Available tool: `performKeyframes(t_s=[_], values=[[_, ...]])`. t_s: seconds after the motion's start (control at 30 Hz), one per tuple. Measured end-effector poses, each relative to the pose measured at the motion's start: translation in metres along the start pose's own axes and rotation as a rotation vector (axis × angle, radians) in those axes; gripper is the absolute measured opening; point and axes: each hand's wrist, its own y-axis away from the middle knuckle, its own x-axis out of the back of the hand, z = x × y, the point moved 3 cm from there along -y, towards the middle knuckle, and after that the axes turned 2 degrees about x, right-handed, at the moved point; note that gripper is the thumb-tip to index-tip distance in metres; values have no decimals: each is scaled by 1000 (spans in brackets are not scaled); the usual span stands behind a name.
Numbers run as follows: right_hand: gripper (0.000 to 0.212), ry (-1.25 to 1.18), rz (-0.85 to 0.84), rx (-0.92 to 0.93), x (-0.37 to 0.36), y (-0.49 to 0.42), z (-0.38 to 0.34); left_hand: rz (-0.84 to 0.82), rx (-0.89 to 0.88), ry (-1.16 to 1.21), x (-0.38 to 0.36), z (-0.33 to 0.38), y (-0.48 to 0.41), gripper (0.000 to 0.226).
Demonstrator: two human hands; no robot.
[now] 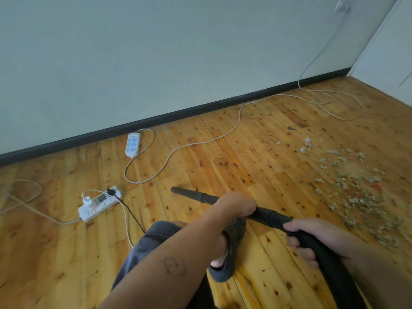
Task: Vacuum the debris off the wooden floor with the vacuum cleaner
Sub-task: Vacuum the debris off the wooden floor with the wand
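A black vacuum tube (194, 195) stretches across the lower middle of the view, its open end pointing left, just above the wooden floor (245, 152). My left hand (236, 205) grips the tube at its middle. My right hand (312, 237) grips the thicker black hose (330, 259) end, which runs off to the lower right. Grey and reddish debris (356, 192) lies scattered on the floor at the right, well away from the tube's open end.
Two white power strips (133, 144) (98, 205) lie on the floor at the left, with white cables (223, 137) looping across to the far wall (178, 52). My knee and a dark sandal (234, 248) are below the tube.
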Motion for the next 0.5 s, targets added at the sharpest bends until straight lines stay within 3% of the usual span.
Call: performKeyframes(t_s=[0.17, 0.3, 0.5], values=[[22, 29, 7, -11, -3, -9, -8, 50, -11, -22, 5, -12, -10, 32], [27, 83, -52, -49, -4, -14, -14, 53, 69, -31, 6, -23, -15, 44], [27, 107, -156, -100, -25, -43, -21, 75, 221, 69, 7, -63, -12, 45]])
